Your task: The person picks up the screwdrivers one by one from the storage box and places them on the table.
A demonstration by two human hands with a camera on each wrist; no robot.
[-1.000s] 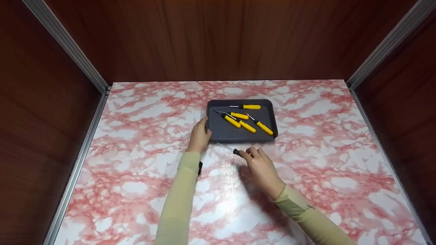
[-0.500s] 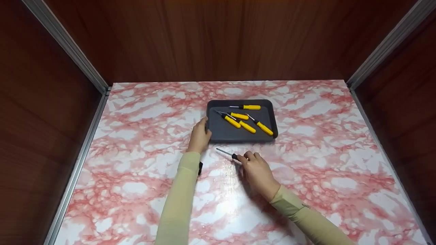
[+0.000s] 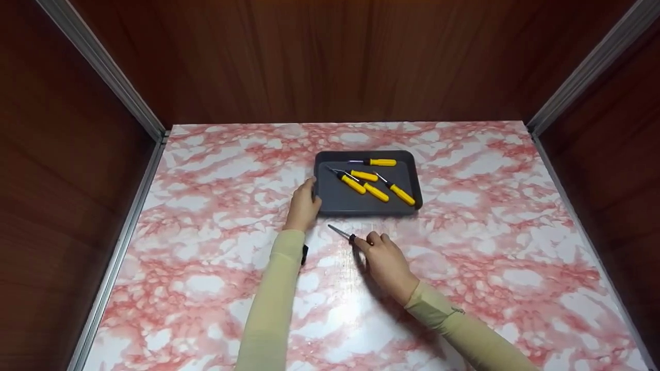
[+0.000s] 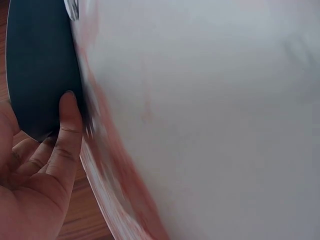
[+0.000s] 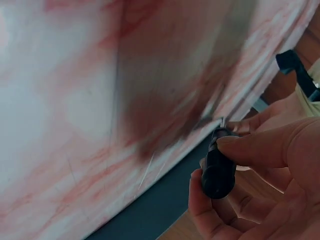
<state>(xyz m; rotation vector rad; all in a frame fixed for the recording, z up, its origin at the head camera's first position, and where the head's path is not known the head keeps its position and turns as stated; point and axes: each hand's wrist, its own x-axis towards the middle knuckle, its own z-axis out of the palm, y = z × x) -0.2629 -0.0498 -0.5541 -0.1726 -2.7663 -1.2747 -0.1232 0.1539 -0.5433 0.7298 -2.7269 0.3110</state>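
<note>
My left hand (image 3: 301, 206) grips the dark grey tray (image 3: 330, 202) by its front left corner. In the left wrist view its thumb presses along the tray's wall (image 4: 42, 60), with other fingers bent at the corner. Just in front of the tray, my right hand (image 3: 389, 270) holds a screwdriver (image 3: 340, 232), its metal shaft pointing left and away. The right wrist view shows the black handle (image 5: 218, 172) between thumb and curled fingers. Inside the tray lie several yellow-handled screwdrivers (image 3: 400, 194), some crossing each other.
The tray rests on a red-and-white marbled tabletop (image 3: 206, 257). Dark wood panels (image 3: 330, 62) rise behind it and on both sides, with metal rails (image 3: 113, 82) at the corners. A black strap (image 5: 300, 75) shows at the left wrist.
My right hand has drawn the screwdriver slightly back and left, away from the tray's front wall. The left hand and the tray hold their place.
</note>
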